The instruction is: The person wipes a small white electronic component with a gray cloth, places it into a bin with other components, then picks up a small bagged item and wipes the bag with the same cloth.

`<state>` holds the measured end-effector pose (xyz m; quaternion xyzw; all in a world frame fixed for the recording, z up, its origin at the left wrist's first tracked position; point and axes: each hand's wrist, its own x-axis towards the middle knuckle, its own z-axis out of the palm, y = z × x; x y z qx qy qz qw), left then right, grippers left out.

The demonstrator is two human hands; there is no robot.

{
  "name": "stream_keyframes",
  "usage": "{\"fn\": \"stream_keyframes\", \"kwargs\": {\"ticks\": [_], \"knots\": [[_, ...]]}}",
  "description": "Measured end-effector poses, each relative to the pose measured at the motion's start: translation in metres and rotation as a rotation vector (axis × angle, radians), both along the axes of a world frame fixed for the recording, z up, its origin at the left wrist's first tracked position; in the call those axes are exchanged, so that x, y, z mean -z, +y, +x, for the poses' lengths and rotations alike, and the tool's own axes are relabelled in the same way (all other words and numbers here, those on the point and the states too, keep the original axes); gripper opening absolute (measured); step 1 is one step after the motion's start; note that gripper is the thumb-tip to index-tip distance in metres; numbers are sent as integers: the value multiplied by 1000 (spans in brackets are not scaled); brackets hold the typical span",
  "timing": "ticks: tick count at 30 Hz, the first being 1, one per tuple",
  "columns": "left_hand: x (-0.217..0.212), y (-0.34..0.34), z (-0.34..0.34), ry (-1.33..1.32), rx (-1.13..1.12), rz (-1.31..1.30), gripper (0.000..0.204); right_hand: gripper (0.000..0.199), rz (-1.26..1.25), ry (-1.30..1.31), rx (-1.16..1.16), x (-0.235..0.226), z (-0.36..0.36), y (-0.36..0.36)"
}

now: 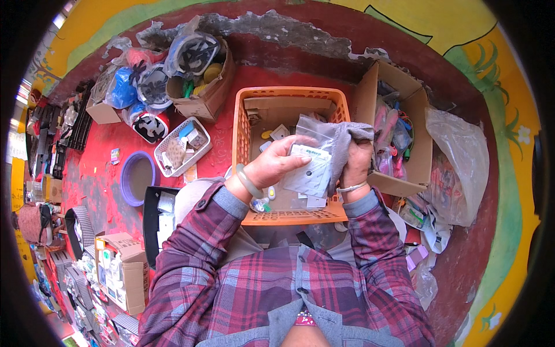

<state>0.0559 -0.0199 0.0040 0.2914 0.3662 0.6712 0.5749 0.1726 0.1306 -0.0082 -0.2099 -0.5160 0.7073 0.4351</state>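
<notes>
Above the orange plastic basket [289, 218], both hands are at a clear plastic bag [315, 124] with flat white cards in it. My left hand [272, 165], with a pale bangle at its wrist, grips the bag's left side between thumb and fingers. My right hand [357, 161] is closed around a grey cloth [342, 139], which lies against the bag's right side. Part of the right fingers is hidden behind the cloth. Inside the basket, below the hands, lie several small white and yellow items.
Right of the basket stands an open cardboard box [413, 182] of colourful goods, beside a large clear plastic sheet [462, 168]. To the left are a white basket [199, 151], a purple basin [124, 179] and a cardboard box [217, 104] with bagged helmets. A painted wall curves behind.
</notes>
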Motion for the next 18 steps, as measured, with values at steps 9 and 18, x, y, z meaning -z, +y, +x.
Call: {"fn": "stream_keyframes", "kwargs": {"ticks": [9,18], "knots": [[-18,-21,-13,-117,-48,-127,31,33,-549,150,-263,-15,32,50],[3,-9,-4,396,93,-209,28,52,-126,-271,-755,-7,20,33]]}}
